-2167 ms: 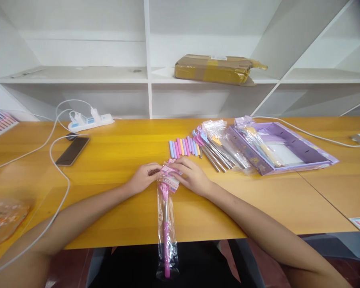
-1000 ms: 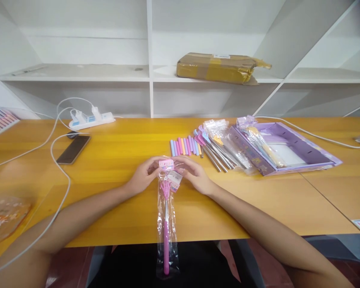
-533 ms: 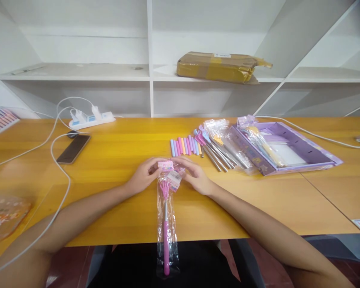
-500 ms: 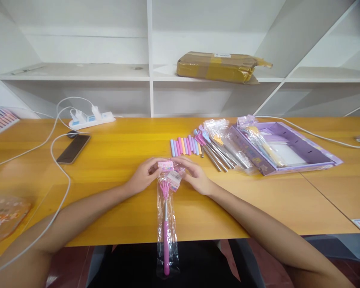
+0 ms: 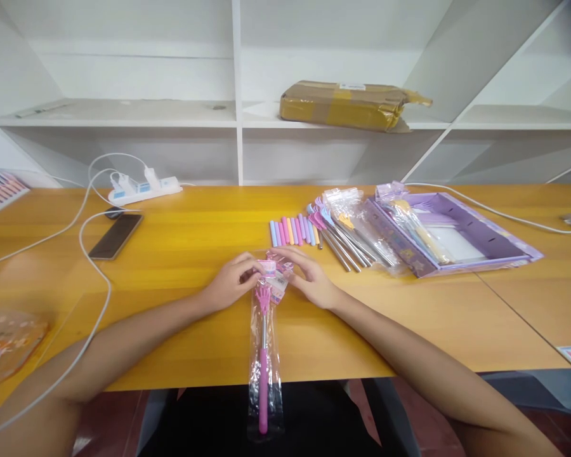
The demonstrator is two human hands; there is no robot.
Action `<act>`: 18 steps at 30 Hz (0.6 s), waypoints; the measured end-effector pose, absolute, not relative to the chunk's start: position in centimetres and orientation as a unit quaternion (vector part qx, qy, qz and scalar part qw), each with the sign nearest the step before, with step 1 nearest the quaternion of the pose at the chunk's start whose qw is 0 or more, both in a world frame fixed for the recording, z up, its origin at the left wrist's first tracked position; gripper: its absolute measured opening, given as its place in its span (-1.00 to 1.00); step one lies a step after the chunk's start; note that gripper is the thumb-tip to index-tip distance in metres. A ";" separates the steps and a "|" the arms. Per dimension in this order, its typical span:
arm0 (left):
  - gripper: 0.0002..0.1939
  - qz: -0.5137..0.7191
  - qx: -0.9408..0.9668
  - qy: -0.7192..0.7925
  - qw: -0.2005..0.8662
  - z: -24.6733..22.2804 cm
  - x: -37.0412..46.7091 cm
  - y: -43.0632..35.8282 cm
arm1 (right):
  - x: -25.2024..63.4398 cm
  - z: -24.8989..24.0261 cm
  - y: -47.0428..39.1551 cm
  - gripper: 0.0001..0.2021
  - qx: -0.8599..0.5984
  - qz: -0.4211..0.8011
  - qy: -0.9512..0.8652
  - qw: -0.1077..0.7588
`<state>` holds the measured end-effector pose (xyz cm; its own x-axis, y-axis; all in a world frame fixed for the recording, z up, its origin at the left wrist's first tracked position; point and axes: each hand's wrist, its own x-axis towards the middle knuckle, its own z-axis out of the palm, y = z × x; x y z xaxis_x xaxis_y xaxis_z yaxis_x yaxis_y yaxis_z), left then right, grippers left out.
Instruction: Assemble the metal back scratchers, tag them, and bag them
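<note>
Pink scratcher lies lengthwise inside a clear bag, head end away from the wearer, handle end running past the near edge of the table in front of dark clothing. At the bag's top I make out a pink card and, just beside it, a printed tag. Left hand: fingers curled in, thumb brought up to them, pinching at the card's left edge. Right hand: loosely curved, a clear gap between thumb and fingers, fingertips at the bag top, thumb near the tag; from here I cannot tell whether it grips anything. My reading of progress: this piece is bagged and has its card in place or nearly so; whether the top is sealed I cannot tell. Beyond the right hand, a row of short coloured grips and a fan of metal rods with hand-shaped heads lie apart, so I count those as not joined. Clear packaging lies against the rods. One packed bundle rests in the purple tray, leaning over its left wall; that one I judge finished, its seal unseen.
</note>
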<state>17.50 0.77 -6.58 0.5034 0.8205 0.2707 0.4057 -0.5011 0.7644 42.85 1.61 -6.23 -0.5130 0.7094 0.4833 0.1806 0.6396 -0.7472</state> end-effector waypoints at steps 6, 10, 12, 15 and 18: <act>-0.77 0.416 0.685 0.397 0.447 -7.7 17.7 0.8 | 43.1 -6.1 1.6 -0.59 -0.259 0.319 -0.820 0.400; -0.72 0.437 0.620 0.376 0.532 -8.2 17.5 1.0 | 43.1 -5.6 1.5 -0.60 -0.232 0.283 -0.849 0.382; -0.84 0.423 0.615 0.365 0.556 -8.1 17.1 1.2 | 43.0 -5.3 1.4 -0.61 -0.212 0.272 -0.861 0.374; -0.75 0.394 0.651 0.358 0.542 -7.6 16.7 1.3 | 42.9 -5.1 1.4 -0.62 -0.186 0.257 -0.877 0.362; -0.64 0.365 0.703 0.370 0.486 -7.0 16.7 1.3 | 42.8 -5.1 1.3 -0.62 -0.176 0.250 -0.883 0.356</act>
<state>16.68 1.33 -6.96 0.4600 0.8745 0.1537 0.1649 -0.2542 0.9530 42.79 1.34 -5.11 -0.6852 0.4881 0.5405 0.1325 0.8133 -0.5665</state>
